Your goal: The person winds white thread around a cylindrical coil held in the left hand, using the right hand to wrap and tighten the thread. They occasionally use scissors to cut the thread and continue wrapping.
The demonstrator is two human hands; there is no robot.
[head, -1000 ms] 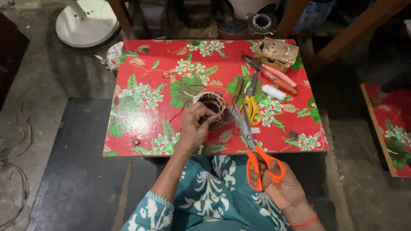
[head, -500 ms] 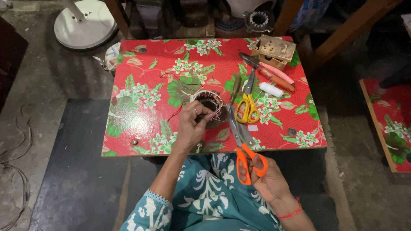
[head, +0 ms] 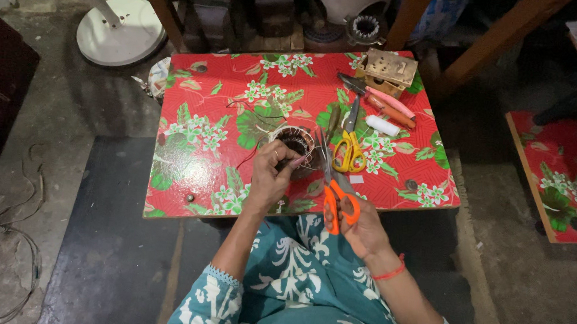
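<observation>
My left hand (head: 271,179) grips a round copper-wound motor coil (head: 294,142) that rests on the low table with a red floral cover (head: 194,176). My right hand (head: 362,230) holds orange-handled scissors (head: 336,199) with the blades pointing up toward the coil, their tips close beside it. A thin red wire runs from the coil across the cover.
Yellow-handled scissors (head: 349,149), a white spool (head: 381,126), pink and red tools (head: 391,105) and a small wooden box (head: 389,70) lie at the table's far right. A white fan base (head: 119,40) stands on the floor at back left. Another red-covered board (head: 561,179) lies right.
My right hand has brought the orange scissors left and up, from near my lap toward the coil. My left hand stays on the coil.
</observation>
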